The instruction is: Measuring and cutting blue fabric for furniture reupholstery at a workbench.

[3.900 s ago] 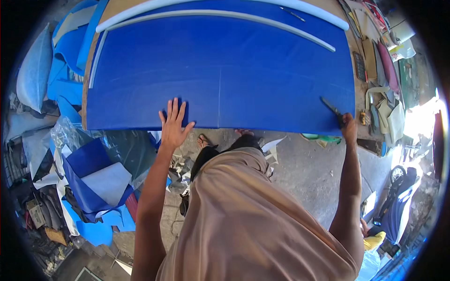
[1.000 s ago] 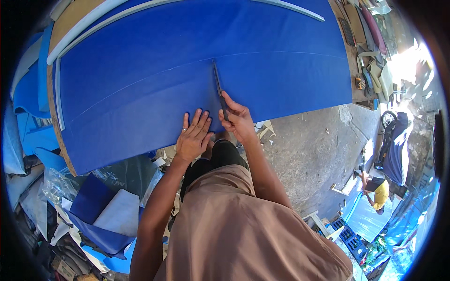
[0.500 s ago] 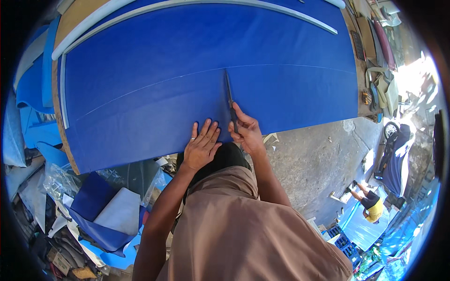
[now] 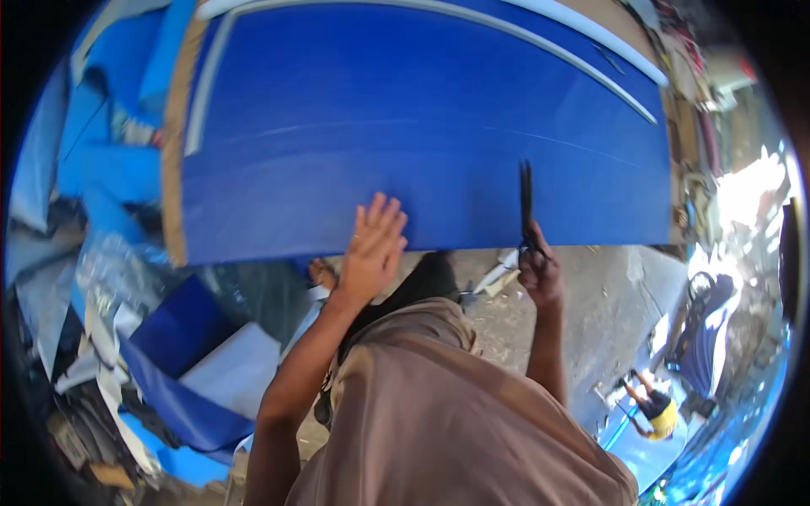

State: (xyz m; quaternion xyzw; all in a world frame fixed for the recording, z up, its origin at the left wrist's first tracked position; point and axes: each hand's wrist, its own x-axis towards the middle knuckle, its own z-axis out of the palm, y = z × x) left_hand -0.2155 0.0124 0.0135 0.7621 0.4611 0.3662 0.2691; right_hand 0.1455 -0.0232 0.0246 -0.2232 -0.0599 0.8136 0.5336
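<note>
A wide sheet of blue material (image 4: pixel 439 93) covers the table, with a thin pale line curving across it from side to side. My right hand (image 4: pixel 540 268) is closed round the handles of black scissors (image 4: pixel 526 198), whose blades point away from me over the sheet's near right part. The blades look nearly together. Near the front edge, left of the middle, is my left hand (image 4: pixel 376 244), its fingers stretched out and holding nothing. Blur hides whether it touches the sheet.
Long pale strips (image 4: pixel 548 52) lie along the far side of the sheet. At the lower left are folded blue and white sheets (image 4: pixel 228 363) among scraps and clear plastic. A person (image 4: pixel 658 413) in a yellow top is at the lower right, near a covered motorbike (image 4: pixel 704 325).
My right hand has moved right and a little nearer me with the scissors, away from the pale line. My left hand's fingers have lifted slightly. The whole view has shifted and turned.
</note>
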